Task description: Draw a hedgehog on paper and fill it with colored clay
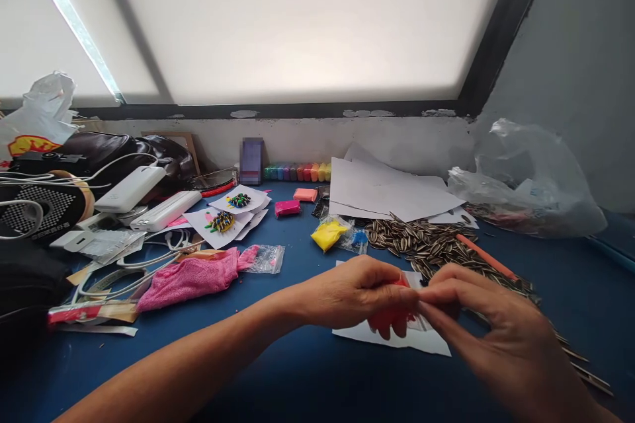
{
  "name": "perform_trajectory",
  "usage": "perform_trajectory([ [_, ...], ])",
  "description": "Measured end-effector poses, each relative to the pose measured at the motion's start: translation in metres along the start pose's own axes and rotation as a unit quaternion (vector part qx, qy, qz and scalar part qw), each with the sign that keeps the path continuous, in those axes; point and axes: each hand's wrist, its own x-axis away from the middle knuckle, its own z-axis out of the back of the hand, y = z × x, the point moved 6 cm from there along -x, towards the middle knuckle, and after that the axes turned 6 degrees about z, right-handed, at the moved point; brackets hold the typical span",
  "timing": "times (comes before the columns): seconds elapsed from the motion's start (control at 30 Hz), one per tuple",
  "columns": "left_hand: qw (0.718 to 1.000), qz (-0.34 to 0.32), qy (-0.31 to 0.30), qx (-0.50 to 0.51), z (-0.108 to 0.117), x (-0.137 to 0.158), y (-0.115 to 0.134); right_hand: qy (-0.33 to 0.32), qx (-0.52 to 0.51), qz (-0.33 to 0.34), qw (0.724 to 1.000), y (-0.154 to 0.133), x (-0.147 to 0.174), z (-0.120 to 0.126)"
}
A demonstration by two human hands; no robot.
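Over a small white sheet of paper (397, 342), my left hand (360, 294) is closed on a small clear bag of red clay (389, 319). My right hand (501, 324) pinches at the bag's right side; its fingertips meet my left thumb, so part of the grip is hidden. Just beyond the hands lies a heap of striped sunflower seeds (431, 246). A bag of yellow clay (328, 236) and a small bag with blue clay (359, 238) sit left of the heap. An orange stick-like tool (486, 256) rests on the seeds.
White paper sheets (387, 188) lie at the back, beside a plastic bag (536, 178). Two seed-studded clay pieces (221, 221) rest on papers at left. Nearby are pink clay (288, 208), a pink cloth (191, 281), white power banks (129, 190) and cables.
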Motion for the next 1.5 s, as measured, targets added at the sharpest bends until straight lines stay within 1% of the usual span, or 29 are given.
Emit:
perform_trajectory([
  [0.07, 1.000, -0.006, -0.005, 0.012, 0.000, 0.000, -0.001, -0.024, -0.021, -0.043, 0.999, 0.004, 0.001, -0.003],
  [0.13, 1.000, -0.011, -0.009, 0.016, 0.000, 0.000, -0.001, -0.056, -0.052, -0.103, 0.992, 0.009, 0.002, -0.008],
  [0.2, 1.000, -0.013, -0.005, 0.015, -0.001, 0.000, -0.001, -0.081, -0.096, -0.169, 0.977, 0.015, 0.005, -0.011],
  [0.27, 1.000, -0.008, 0.007, 0.017, -0.001, 0.001, 0.000, -0.074, -0.149, -0.223, 0.960, 0.020, 0.005, -0.010],
  [0.33, 1.000, 0.002, 0.021, 0.018, -0.001, 0.001, 0.003, -0.025, -0.193, -0.247, 0.949, 0.023, 0.002, -0.004],
  [0.4, 0.999, 0.010, 0.036, 0.014, 0.003, 0.001, 0.006, 0.037, -0.212, -0.248, 0.944, 0.027, 0.000, 0.006],
  [0.47, 0.998, 0.006, 0.069, -0.009, 0.015, 0.001, 0.007, 0.041, -0.219, -0.253, 0.941, 0.030, 0.001, 0.008],
  [0.5, 0.994, -0.001, 0.101, -0.036, 0.024, 0.001, 0.006, 0.031, -0.221, -0.260, 0.940, 0.031, 0.002, 0.007],
  [0.53, 0.984, -0.011, 0.151, -0.088, 0.036, 0.002, 0.005, 0.013, -0.224, -0.268, 0.937, 0.032, 0.004, 0.004],
  [0.57, 0.962, -0.024, 0.218, -0.165, 0.050, 0.005, 0.004, -0.005, -0.227, -0.276, 0.934, 0.034, 0.006, 0.001],
  [0.6, 0.923, -0.027, 0.275, -0.267, 0.061, 0.007, 0.002, -0.017, -0.229, -0.284, 0.931, 0.034, 0.007, -0.002],
  [0.63, 0.868, -0.011, 0.320, -0.380, 0.071, 0.008, -0.001, -0.024, -0.231, -0.289, 0.929, 0.035, 0.008, -0.004],
  [0.67, 0.807, 0.014, 0.334, -0.487, 0.078, 0.008, -0.007, -0.028, -0.231, -0.291, 0.928, 0.034, 0.009, -0.006],
  [0.7, 0.752, 0.038, 0.324, -0.573, 0.082, 0.006, -0.013, -0.029, -0.228, -0.286, 0.930, 0.033, 0.008, -0.007],
  [0.77, 0.732, 0.049, 0.309, -0.605, 0.088, 0.005, -0.022, -0.028, -0.219, -0.263, 0.939, 0.030, 0.005, -0.006],
  [0.8, 0.729, 0.050, 0.304, -0.611, 0.089, 0.005, -0.023, -0.029, -0.217, -0.246, 0.944, 0.027, 0.003, -0.005],
  [0.9, 0.736, 0.064, 0.280, -0.614, 0.087, 0.007, -0.022, -0.043, -0.208, -0.215, 0.953, 0.023, -0.001, -0.004],
  [1.0, 0.749, 0.091, 0.221, -0.617, 0.081, 0.011, -0.019, -0.064, -0.172, -0.246, 0.952, 0.026, 0.001, -0.005],
  [1.03, 0.754, 0.091, 0.209, -0.616, 0.078, 0.012, -0.016, -0.067, -0.164, -0.260, 0.949, 0.027, 0.002, -0.006],
  [1.1, 0.758, 0.065, 0.218, -0.611, 0.072, 0.015, -0.006, -0.071, -0.166, -0.277, 0.944, 0.028, 0.002, -0.009],
  [1.17, 0.759, 0.015, 0.251, -0.600, 0.065, 0.016, 0.006, -0.080, -0.177, -0.275, 0.942, 0.027, 0.002, -0.013],
  [1.2, 0.775, -0.004, 0.253, -0.579, 0.060, 0.016, 0.010, -0.082, -0.179, -0.270, 0.943, 0.027, 0.002, -0.015],
  [1.27, 0.823, -0.014, 0.228, -0.521, 0.052, 0.013, 0.009, -0.079, -0.166, -0.251, 0.950, 0.025, 0.001, -0.016],
  [1.3, 0.835, -0.018, 0.214, -0.506, 0.048, 0.011, 0.007, -0.075, -0.150, -0.240, 0.956, 0.025, 0.001, -0.015],
  [1.33, 0.842, -0.020, 0.205, -0.499, 0.045, 0.010, 0.006, -0.075, -0.130, -0.229, 0.962, 0.025, 0.002, -0.015],
  [1.4, 0.842, -0.023, 0.197, -0.501, 0.044, 0.008, 0.002, -0.092, -0.090, -0.210, 0.969, 0.024, 0.002, -0.016],
  [1.5, 0.842, -0.013, 0.169, -0.513, 0.044, 0.007, -0.004, -0.116, -0.079, -0.194, 0.971, 0.021, 0.001, -0.019],
])
